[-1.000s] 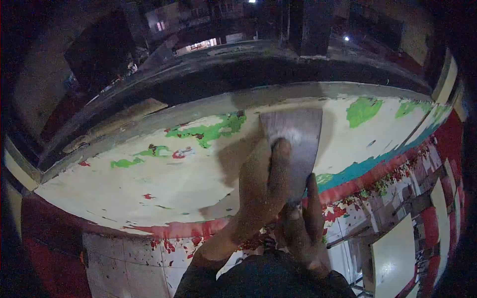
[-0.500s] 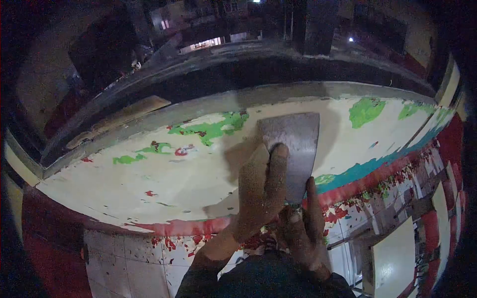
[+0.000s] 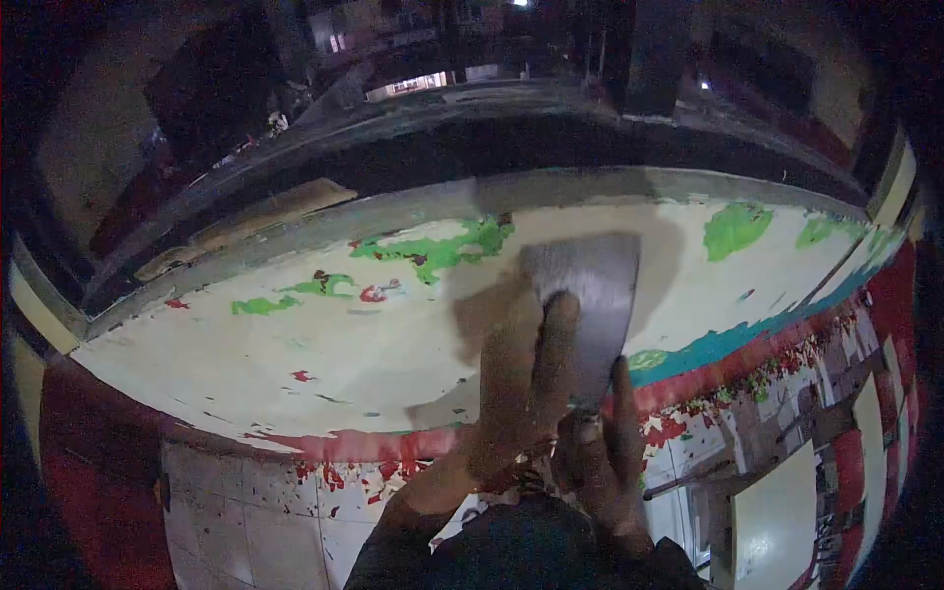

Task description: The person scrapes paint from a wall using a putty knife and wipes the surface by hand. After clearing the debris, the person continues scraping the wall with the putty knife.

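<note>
Scraper blade and left hand motion-blurred — handle hidden under right hand.

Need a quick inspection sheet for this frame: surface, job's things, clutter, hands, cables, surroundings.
Surface: ledge top coated cream, with green paint patches and red flecks; red band along its front edge.
Job's things: wide metal scraper blade lying against the ledge top; motion blur hides its edge.
Clutter: flat board lying beyond the far edge of the ledge.
Hands: left hand presses fingers on the blade; right hand grips the handle end below it.
Cables: nothing seen.
Surroundings: dark, lit windows far off; tiled wall below the ledge, flecked with red paint.
</note>
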Demonstrator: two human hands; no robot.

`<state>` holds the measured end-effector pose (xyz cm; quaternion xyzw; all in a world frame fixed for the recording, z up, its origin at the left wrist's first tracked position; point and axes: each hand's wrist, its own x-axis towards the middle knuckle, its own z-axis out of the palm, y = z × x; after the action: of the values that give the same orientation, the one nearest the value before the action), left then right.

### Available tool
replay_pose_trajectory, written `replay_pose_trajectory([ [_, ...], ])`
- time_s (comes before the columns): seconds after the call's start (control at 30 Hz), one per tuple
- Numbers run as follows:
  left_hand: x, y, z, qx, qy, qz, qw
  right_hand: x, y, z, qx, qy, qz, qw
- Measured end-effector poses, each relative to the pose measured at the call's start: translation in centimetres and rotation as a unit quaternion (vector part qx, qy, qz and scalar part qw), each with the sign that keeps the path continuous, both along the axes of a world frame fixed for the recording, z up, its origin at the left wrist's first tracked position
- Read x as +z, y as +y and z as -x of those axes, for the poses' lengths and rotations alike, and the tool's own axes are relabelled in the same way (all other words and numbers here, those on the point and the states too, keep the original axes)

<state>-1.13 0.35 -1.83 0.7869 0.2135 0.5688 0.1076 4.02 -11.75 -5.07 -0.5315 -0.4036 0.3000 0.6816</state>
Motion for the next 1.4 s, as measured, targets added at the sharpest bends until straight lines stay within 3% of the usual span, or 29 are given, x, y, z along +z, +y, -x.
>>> replay_pose_trajectory([
  [0.07,1.1,-0.8,0.7,-0.132,-0.013,0.311,0.941,-1.0,0.7,-0.2,-0.008,-0.069,-0.026,0.997],
  [0.13,1.1,0.1,0.4,-0.057,-0.032,0.267,0.961,-0.9,0.8,0.0,0.001,-0.08,-0.026,0.996],
  [0.2,0.0,0.6,0.1,0.019,-0.042,0.099,0.994,0.9,0.9,0.0,0.032,-0.028,-0.003,0.999],
  [0.23,-1.2,1.0,-0.1,0.055,-0.043,-0.052,0.996,0.9,0.6,0.1,0.029,0.001,0.017,0.999],
  [0.3,-1.2,1.2,-0.5,0.044,-0.068,-0.089,0.993,0.9,0.0,0.4,0.024,0.059,0.051,0.997],
  [0.4,0.7,-0.2,0.0,-0.074,-0.055,0.212,0.973,2.2,0.4,0.2,0.011,-0.045,0.051,0.998],
  [0.43,1.4,-0.1,0.7,-0.097,-0.007,0.266,0.959,1.6,0.1,0.4,0.005,-0.026,0.039,0.999],
  [0.5,1.2,0.3,0.9,-0.114,0.032,0.196,0.974,0.6,0.0,0.4,-0.007,-0.007,0.016,1.0],
  [0.53,0.6,0.5,0.8,-0.105,0.026,0.073,0.991,0.5,0.1,0.3,-0.015,-0.005,0.009,1.0],
  [0.6,0.0,0.7,0.5,-0.096,0.002,-0.043,0.994,0.6,0.3,0.1,-0.034,-0.03,0.023,0.999],
  [0.8,-1.0,0.1,0.5,-0.102,-0.012,0.02,0.995,0.7,-0.4,-0.2,-0.028,-0.058,0.04,0.997],
  [0.93,0.1,0.3,-0.4,-0.044,-0.08,0.071,0.993,1.6,0.2,0.5,-0.029,-0.039,0.023,0.999],
  [1.1,0.8,-0.4,0.1,-0.085,-0.069,0.222,0.969,1.4,0.6,0.4,-0.046,-0.085,-0.011,0.995],
  [1.2,1.1,-0.7,0.3,-0.1,-0.074,0.234,0.964,2.0,0.6,0.6,-0.019,-0.033,-0.002,0.999],
  [1.33,3.3,-1.0,0.3,-0.102,-0.104,0.277,0.95,1.1,0.4,0.1,-0.007,-0.056,-0.019,0.998],
  [1.4,3.6,-0.9,0.2,-0.087,-0.111,0.238,0.961,1.9,1.1,0.3,-0.017,-0.078,-0.016,0.997],
])
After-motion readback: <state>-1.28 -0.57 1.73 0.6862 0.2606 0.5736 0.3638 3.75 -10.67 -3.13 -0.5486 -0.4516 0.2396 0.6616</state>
